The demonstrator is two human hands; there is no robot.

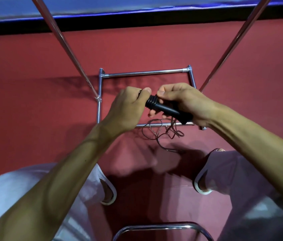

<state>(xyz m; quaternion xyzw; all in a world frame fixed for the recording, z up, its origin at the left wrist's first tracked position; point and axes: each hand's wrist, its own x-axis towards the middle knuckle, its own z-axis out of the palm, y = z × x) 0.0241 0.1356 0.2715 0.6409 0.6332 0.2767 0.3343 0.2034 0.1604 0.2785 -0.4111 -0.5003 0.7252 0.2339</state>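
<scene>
Black socket (167, 108): head view; held in mid-air between both hands, over the near bar of the metal frame (146, 73).
Long axis: runs from upper left to lower right; the threaded end (152, 101) points at the left hand, and the plain tail disappears under the right palm.
Right hand (185, 101): fingers curled round the smooth body, thumb tip against the first ribs; clamped on the socket.
Left hand (128, 108): curled at the mouth of the threaded end with the thumb on top, pinching there; a small dark part shows under the thumb, too hidden to name.
Socket relative to the grips: the body lies inside the right grip; only the ribbed tip reaches the left fingers, which meet it end-on.
Nearer hand: the left, for any work on the threads.
Wires (161, 131): thin loose loops hanging from beneath the socket down to the red cloth (50, 66).
Coming move (judgement): probably a turn about the long axis, right hand steadying, left hand turning.
</scene>
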